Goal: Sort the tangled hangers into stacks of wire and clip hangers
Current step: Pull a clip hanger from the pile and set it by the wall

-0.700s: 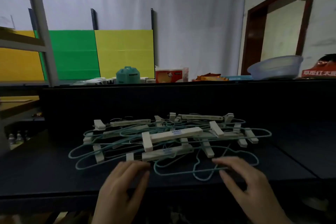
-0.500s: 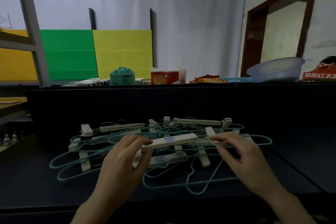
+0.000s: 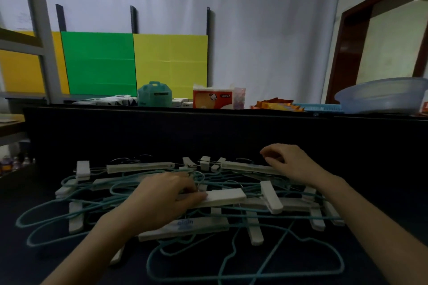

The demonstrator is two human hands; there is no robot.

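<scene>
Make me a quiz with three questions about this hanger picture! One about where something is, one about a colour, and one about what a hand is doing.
1. Where is the blue basin?
A. in the hanger pile
B. on the ledge behind, at right
C. on the floor

2. What colour are the wire hangers?
A. red
B. black
C. teal

3. What is the left hand doing?
A. holding a white clip hanger
B. waving in the air
C. lying flat on bare table

Answers:
1 B, it sits up behind the pile, far right.
2 C, the thin loops are all teal.
3 A, thumb and fingers close on its bar.
</scene>
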